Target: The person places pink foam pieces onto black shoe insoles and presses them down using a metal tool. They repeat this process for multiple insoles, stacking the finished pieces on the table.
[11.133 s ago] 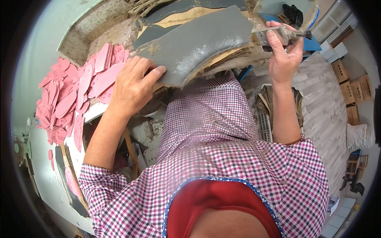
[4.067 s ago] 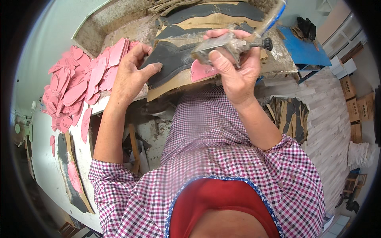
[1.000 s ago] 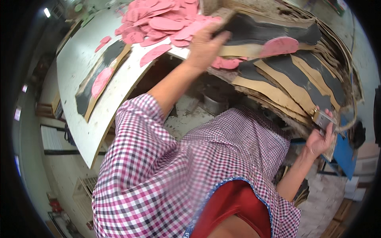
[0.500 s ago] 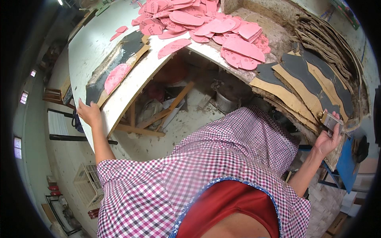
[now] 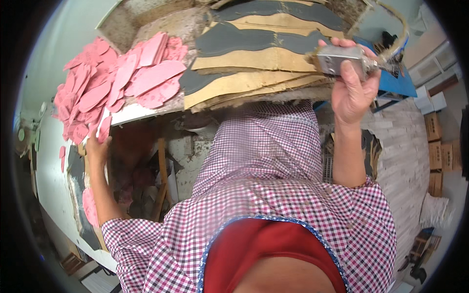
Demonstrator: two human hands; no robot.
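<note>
In my raised right hand (image 5: 355, 97) is a silver, box-shaped metal tool (image 5: 339, 59), its thumb on the front and fingers over the top. A hose (image 5: 406, 30) runs from behind the tool. Close below it lie long dark grey and tan layered strips (image 5: 244, 58), overlapping in a stack. My left hand (image 5: 97, 146) is at the table edge, thumb and fingers closed about the lower end of a pink half-oval piece (image 5: 105, 128). Beside my left forearm, another pink piece (image 5: 90, 207) rests on a dark and tan strip (image 5: 78, 188).
A heap of pink pieces (image 5: 93, 88) covers the table (image 5: 51, 171) at the left and back. Under the tabletop are a wooden leg (image 5: 162, 171) and scraps. A blue stand (image 5: 398, 85) is at the right, with cardboard boxes (image 5: 434, 156) beyond.
My view and body have turned to the right. My left hand has moved from the strip's near end to a pink piece near the heap. My right hand has lifted the metal tool.
</note>
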